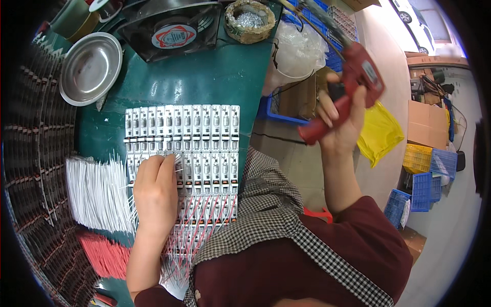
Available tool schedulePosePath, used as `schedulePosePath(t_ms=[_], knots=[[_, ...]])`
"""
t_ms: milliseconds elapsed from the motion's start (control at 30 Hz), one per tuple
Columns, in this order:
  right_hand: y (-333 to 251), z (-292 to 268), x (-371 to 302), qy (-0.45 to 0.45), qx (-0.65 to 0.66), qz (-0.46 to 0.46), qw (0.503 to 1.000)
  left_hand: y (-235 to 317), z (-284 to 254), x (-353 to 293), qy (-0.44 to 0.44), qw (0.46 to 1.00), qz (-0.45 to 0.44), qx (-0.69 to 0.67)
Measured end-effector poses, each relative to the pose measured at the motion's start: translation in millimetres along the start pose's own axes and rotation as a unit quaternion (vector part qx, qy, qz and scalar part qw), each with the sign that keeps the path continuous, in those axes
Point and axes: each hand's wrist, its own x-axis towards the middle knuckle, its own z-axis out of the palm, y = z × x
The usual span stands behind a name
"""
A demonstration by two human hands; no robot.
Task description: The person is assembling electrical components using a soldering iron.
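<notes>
My left hand is closed over a panel of small white circuit boards on the green bench. Thin white wires stick out beside its fingertips; the hand hides most of them. Up and to the right, my right hand grips a red pistol-shaped soldering gun in the air, its front pointing up and away from the boards. The gun is a little blurred. Red and white wires trail from the panel's nearer rows toward my apron.
Left of the panel lie a pile of white wires and a bundle of red wires. Farther back are a metal bowl, a black fan and a round dish of silvery bits. A dark rack borders the left.
</notes>
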Motion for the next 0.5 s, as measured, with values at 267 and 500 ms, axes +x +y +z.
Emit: schedulePosePath(t_ms=[267, 500], knots=[[14.0, -35.1, 28.7, 0.02, 0.178, 0.077, 0.981, -7.7, -12.4, 10.0, -0.035, 0.986, -0.09, -0.137], [-0.1, -18.2, 6.5, 0.031, 0.089, 0.051, 0.994, -22.9, -11.2, 13.6, -0.042, 0.936, -0.195, -0.29]])
